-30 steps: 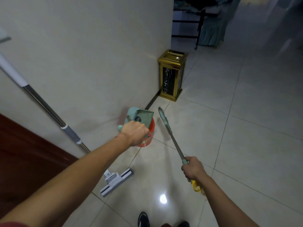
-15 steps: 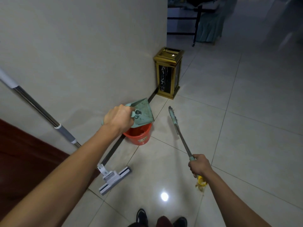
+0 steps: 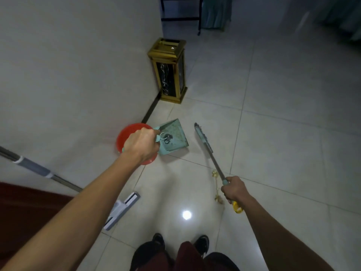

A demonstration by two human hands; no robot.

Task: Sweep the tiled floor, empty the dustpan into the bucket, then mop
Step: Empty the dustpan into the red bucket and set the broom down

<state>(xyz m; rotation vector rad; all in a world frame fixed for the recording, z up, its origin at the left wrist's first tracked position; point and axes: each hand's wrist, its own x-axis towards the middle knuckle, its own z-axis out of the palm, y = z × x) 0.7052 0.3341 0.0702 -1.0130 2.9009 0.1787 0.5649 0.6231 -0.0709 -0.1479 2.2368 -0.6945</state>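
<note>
My left hand [image 3: 141, 145] grips the handle of a teal dustpan [image 3: 172, 136], held just right of a red bucket [image 3: 127, 134] that stands by the wall; my hand covers part of the bucket's rim. My right hand [image 3: 234, 189] holds a teal broom [image 3: 207, 147] by its metal shaft, the yellow handle end sticking out behind the hand and the brush head pointing away over the tiled floor [image 3: 283, 153]. A mop [image 3: 121, 211] leans on the wall at the left, its white head on the floor near my feet.
A gold and black bin [image 3: 170, 73] stands at the wall corner beyond the bucket. Small bits of yellowish debris [image 3: 216, 184] lie on the floor by my right hand. Dark furniture legs [image 3: 181, 18] show at the far top. A dark red door is at lower left.
My left hand has swung the dustpan from over the bucket out to its right side. The view has tilted down and my right hand with the broom shifted slightly.
</note>
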